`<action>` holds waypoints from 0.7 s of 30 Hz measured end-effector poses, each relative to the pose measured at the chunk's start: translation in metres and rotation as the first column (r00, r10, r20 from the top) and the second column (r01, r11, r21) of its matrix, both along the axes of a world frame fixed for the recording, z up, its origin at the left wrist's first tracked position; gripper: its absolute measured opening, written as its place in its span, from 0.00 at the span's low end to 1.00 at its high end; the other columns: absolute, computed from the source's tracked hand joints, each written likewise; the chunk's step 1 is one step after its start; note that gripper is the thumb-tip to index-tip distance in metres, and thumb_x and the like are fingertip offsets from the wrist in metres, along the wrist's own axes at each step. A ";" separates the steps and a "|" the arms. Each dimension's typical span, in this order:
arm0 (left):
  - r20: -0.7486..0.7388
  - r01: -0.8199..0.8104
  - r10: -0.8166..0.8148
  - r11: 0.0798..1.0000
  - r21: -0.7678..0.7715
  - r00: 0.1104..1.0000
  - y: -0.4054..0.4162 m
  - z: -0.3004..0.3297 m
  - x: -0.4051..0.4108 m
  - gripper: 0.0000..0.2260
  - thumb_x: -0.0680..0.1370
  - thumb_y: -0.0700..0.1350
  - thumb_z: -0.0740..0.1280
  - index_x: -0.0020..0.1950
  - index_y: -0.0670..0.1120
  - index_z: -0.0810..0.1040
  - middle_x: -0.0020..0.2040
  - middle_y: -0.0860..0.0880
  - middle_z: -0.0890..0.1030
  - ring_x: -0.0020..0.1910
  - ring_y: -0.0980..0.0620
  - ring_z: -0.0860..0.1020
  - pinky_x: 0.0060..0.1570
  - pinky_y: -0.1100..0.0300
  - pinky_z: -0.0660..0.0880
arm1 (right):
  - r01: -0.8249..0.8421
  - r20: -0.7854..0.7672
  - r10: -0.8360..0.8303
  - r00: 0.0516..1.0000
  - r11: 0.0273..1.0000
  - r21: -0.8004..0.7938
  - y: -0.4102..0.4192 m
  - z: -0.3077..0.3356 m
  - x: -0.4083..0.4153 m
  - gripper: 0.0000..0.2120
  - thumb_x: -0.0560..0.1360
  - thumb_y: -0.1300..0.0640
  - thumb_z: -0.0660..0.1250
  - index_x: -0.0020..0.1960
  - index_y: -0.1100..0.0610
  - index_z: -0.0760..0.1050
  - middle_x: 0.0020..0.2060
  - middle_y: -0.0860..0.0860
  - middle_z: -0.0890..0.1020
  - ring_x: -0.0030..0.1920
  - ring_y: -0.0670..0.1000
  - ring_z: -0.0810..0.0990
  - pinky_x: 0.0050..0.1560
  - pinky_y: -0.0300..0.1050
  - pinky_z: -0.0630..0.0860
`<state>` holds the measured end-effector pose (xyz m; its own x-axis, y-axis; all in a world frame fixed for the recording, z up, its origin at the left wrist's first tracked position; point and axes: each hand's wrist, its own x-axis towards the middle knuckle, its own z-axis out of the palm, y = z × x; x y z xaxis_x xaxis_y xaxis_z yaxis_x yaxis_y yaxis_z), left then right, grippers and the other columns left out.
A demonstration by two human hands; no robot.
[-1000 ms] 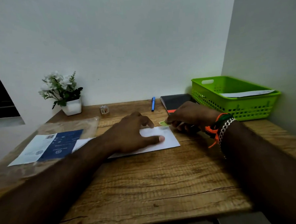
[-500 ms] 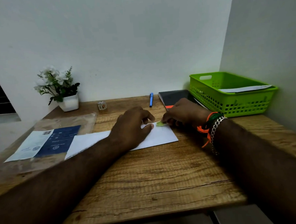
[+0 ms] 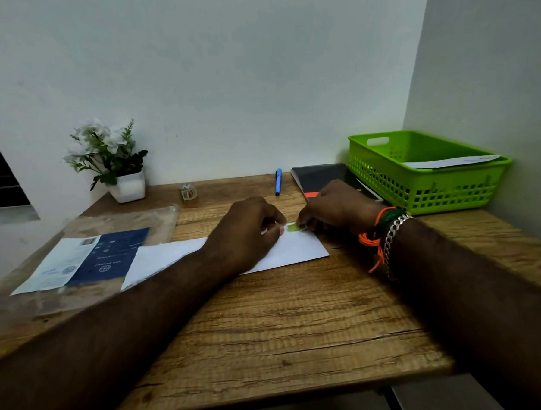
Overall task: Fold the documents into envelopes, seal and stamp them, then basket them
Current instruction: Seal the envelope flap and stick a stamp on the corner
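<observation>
At the far left, a crinkled clear plastic sleeve [image 3: 78, 262] is laid flat on the grained wooden desk [image 3: 269, 330], a blue-and-white printed sheet seen through it. Behind it, a small white square pot of white flowers [image 3: 117, 169] is set against the wall. The flat white paper envelope [image 3: 299, 248] is spread mid-desk and is pressed down by the left hand [image 3: 249, 234], its fingers curled loosely, fingertips on the paper. A small green stamp [image 3: 294, 227] is pinched at the envelope's upper right corner by the right hand [image 3: 335, 207], fingers bunched tight. A blue pen [image 3: 278, 182] and a dark matte notebook [image 3: 321, 178] are seen behind. At the right, a perforated lime plastic basket [image 3: 425, 187] is parked in the corner, white paper inside.
</observation>
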<state>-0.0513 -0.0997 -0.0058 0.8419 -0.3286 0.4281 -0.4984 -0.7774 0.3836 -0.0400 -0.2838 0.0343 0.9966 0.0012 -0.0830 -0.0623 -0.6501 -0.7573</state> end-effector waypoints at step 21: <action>-0.015 0.026 -0.025 0.999 0.044 1.000 0.001 -0.001 0.005 0.10 0.81 0.46 0.70 0.60 0.55 0.86 0.48 0.53 0.78 0.47 0.57 0.76 0.49 0.59 0.75 | -0.034 0.054 0.039 0.998 0.994 -0.101 -0.003 -0.003 0.008 0.09 0.69 0.56 0.80 0.34 0.58 0.83 0.23 0.47 0.80 0.26 0.45 0.76 0.29 0.37 0.68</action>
<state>-0.0467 -0.0989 -0.0070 0.8392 -0.3682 0.4002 -0.5126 -0.7812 0.3564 -0.0324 -0.2873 0.0309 0.9991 0.0321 -0.0291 0.0032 -0.7238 -0.6900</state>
